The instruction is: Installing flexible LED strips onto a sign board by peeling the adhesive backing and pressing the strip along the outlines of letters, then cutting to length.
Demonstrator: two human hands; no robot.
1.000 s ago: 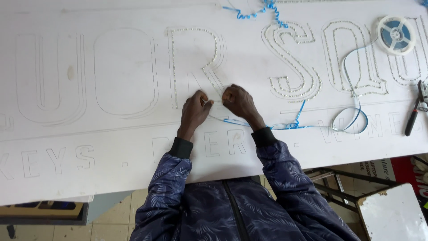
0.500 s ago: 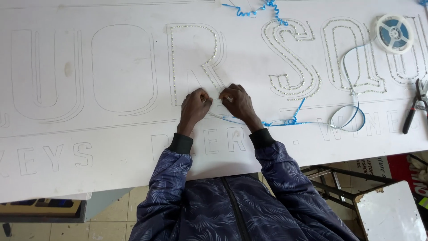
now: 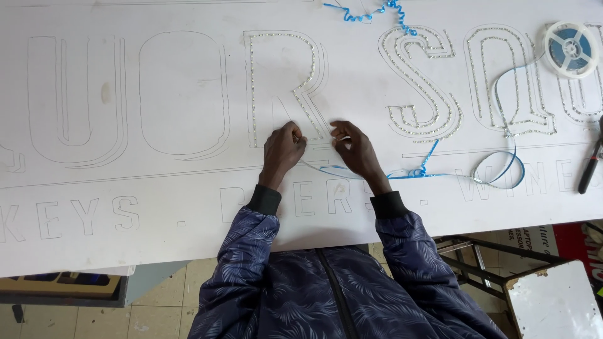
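Note:
A large white sign board [image 3: 157,207] with outlined letters lies flat under my hands. A thin blue-and-clear strip [image 3: 440,174] runs from a reel [image 3: 570,48] at the far right, loops over the board and reaches my hands. My left hand [image 3: 282,150] pinches the strip's end at the foot of one outlined letter, whose outline is lined with small shiny studs [image 3: 308,81]. My right hand [image 3: 357,149] pinches the same strip a little to the right, fingertips pressed to the board. Both sleeves are dark blue with a leaf pattern.
Black-handled pliers [image 3: 592,166] lie at the board's right edge. A curly blue scrap [image 3: 370,11] sits at the top. The letters on the left [image 3: 182,94] are bare outlines. Below the board are a metal frame [image 3: 496,251], a white panel [image 3: 553,301] and tiled floor.
My two hands have drawn slightly apart along the strip at the letter's foot. The view has shifted a little; the reel, pliers and board stay put.

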